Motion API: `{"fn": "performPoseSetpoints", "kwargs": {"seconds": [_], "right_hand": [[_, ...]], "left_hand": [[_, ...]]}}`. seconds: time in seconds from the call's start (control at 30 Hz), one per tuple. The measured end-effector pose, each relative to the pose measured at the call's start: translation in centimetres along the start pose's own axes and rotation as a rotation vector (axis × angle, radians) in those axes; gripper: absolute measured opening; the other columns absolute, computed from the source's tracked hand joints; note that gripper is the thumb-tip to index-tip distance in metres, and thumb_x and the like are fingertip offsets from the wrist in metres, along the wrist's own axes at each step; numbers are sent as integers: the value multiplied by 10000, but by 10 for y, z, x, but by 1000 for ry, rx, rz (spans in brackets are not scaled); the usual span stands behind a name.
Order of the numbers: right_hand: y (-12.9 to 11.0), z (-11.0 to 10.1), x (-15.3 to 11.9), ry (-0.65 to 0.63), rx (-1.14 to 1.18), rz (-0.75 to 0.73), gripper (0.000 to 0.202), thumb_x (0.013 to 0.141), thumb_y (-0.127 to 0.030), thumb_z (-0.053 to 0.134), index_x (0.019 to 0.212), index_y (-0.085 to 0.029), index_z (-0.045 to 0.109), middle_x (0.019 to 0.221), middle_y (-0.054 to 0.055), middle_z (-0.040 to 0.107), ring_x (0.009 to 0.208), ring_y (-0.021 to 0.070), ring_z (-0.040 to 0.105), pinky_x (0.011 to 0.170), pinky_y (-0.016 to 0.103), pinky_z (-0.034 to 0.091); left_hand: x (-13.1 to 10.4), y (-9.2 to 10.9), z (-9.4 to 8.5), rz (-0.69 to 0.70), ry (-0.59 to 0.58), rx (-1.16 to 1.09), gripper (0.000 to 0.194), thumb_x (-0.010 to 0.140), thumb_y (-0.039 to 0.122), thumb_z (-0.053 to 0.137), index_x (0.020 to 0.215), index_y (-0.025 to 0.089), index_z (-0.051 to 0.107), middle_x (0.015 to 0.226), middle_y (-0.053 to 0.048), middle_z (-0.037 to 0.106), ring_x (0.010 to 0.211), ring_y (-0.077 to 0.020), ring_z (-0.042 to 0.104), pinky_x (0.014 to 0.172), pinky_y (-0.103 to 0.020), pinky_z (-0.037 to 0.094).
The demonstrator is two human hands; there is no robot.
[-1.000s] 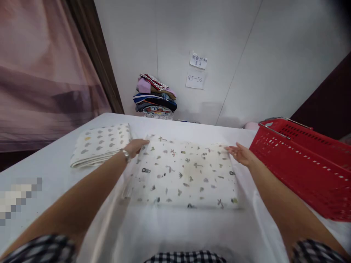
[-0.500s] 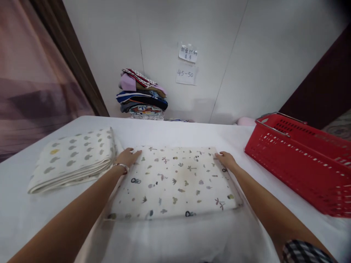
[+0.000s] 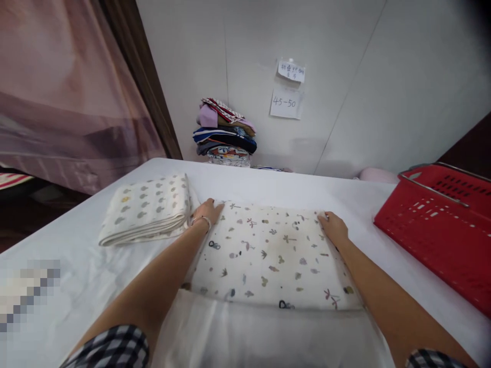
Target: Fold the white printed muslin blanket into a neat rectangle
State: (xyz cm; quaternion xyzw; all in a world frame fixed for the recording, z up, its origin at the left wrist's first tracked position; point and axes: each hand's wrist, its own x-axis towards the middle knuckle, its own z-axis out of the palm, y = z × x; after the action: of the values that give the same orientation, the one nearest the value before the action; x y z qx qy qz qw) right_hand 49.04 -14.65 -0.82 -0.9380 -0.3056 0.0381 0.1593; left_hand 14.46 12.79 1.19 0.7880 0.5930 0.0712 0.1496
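Observation:
A folded white cloth (image 3: 264, 255) with small plant and animal prints lies flat on the white table (image 3: 226, 179). Its far left corner is between the fingers of my left hand (image 3: 207, 210), which wears a bracelet. At the far right corner, my right hand (image 3: 334, 227) pinches the cloth's edge. Translucent white material (image 3: 268, 332) extends from the cloth's near edge toward me. Just left of my left hand rests another folded cloth (image 3: 149, 207), with grey tree-like prints.
A red perforated basket (image 3: 441, 230) stands on the table at the right. Behind the table's far edge is a stack of folded fabrics (image 3: 224, 133). Two paper notes (image 3: 286, 104) hang on the wall. Curtains (image 3: 76, 92) hang at the left.
The view has turned left, so the table and its items appear farther right. Both hands remain at the printed cloth's far corners; the right fingers look more closed on its edge.

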Motion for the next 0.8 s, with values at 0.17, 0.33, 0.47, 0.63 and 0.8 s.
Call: {"fn": "performPoseSetpoints", "kwargs": {"seconds": [0.17, 0.33, 0.47, 0.63, 0.8], "right_hand": [[-13, -8, -8, 81, -83, -135, 568, 850, -423, 376, 1315, -98, 392, 1290, 186, 460, 1181, 319, 426, 917, 427, 378], [-38, 0, -39, 75, -140, -598, 550, 882, -442, 324, 1353, -160, 354, 1460, 98, 256, 1346, 263, 181, 1082, 425, 173], [-35, 20, -53, -98, -186, -576, 590, 878, -535, 280, 1382, -231, 320, 1472, 53, 238, 1358, 259, 155, 1079, 500, 123], [-30, 26, -50, -121, -203, -523, 582, 884, -534, 267, 1387, -245, 312, 1479, 39, 217, 1363, 233, 143, 1080, 492, 129], [-30, 16, -48, -184, -146, -496, 551, 894, -492, 276, 1373, -227, 343, 1474, 50, 229, 1360, 240, 156, 1077, 508, 146]], "left_hand": [[-10, 11, -12, 34, 27, 21, 605, 812, 588, 349, 1187, 138, 501, 1212, -180, 541, 1100, -328, 516, 861, -430, 429], [-58, 15, -2, 414, 138, 97, 625, 827, 569, 374, 1298, 160, 417, 1417, -131, 342, 1306, -288, 285, 1060, -442, 227], [-86, -2, 23, 584, 3, 111, 690, 817, 631, 337, 1348, 190, 371, 1456, -98, 279, 1352, -268, 191, 1099, -457, 109], [-81, -9, 26, 580, -58, 37, 661, 825, 618, 331, 1337, 203, 393, 1450, -77, 296, 1351, -244, 204, 1107, -445, 94], [-82, -22, -7, 298, 17, -348, 508, 839, 513, 372, 1212, 205, 527, 1257, -48, 550, 1101, -197, 527, 958, -301, 379]]}}
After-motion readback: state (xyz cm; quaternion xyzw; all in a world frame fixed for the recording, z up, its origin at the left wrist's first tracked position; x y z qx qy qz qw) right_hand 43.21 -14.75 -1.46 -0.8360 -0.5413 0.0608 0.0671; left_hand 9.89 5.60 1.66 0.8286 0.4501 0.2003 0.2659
